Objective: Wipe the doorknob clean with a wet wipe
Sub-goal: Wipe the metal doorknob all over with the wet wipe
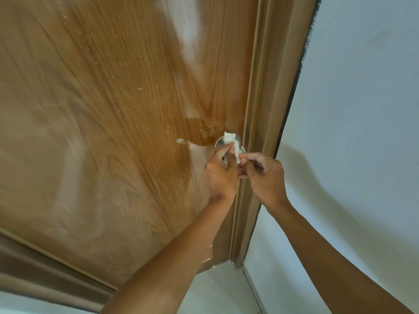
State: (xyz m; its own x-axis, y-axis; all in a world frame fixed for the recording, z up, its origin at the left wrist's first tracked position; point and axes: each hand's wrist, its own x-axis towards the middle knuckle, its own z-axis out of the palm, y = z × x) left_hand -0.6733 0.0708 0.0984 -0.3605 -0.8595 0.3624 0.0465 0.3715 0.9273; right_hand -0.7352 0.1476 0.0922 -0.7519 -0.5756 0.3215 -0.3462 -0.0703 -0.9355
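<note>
Head view shows the wiping under way: the wet wipe [231, 143] is draped over the metal doorknob [221, 141] near the door [102, 121]'s latch edge, beside the frame [260, 132]. The left hand [221, 175] pinches the wipe against the knob; the right hand [264, 175] pinches its lower tail. How clean the knob is cannot be told; I judge rubbing remains. No writing is legible.

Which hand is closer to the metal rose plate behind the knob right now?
Left. The left hand has fingertips at the plate's lower edge, pressing the wipe there. The right hand pinches the wipe's lower end, below and right of the plate.
</note>
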